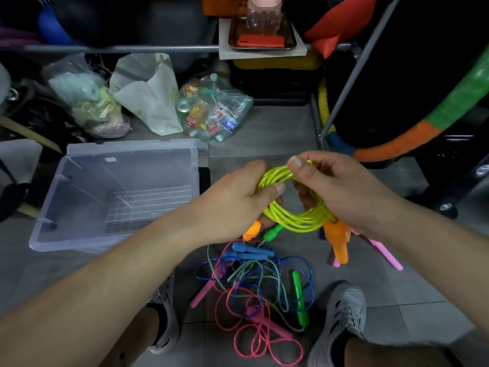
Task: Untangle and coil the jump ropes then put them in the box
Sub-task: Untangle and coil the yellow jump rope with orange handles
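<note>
A yellow-green jump rope point(296, 217) is wound into a coil and held above the floor. My left hand point(238, 197) grips the coil's left side, thumb over the strands. My right hand point(333, 184) pinches the coil's top right. Its orange handles point(340, 241) hang below the coil. Under my hands lies a tangle of blue, pink and grey braided ropes point(254, 292) with blue handles point(251, 251), green handles point(300, 300) and pink handles point(386, 254). A clear plastic box point(66, 234) stands open on the floor to the left.
My two feet in grey shoes point(341, 316) flank the tangle. Plastic bags of bottles point(214, 109) and other stuff lie behind the box. A metal rack point(346, 83) and a hoop wrapped in orange and green point(412, 139) stand at the right.
</note>
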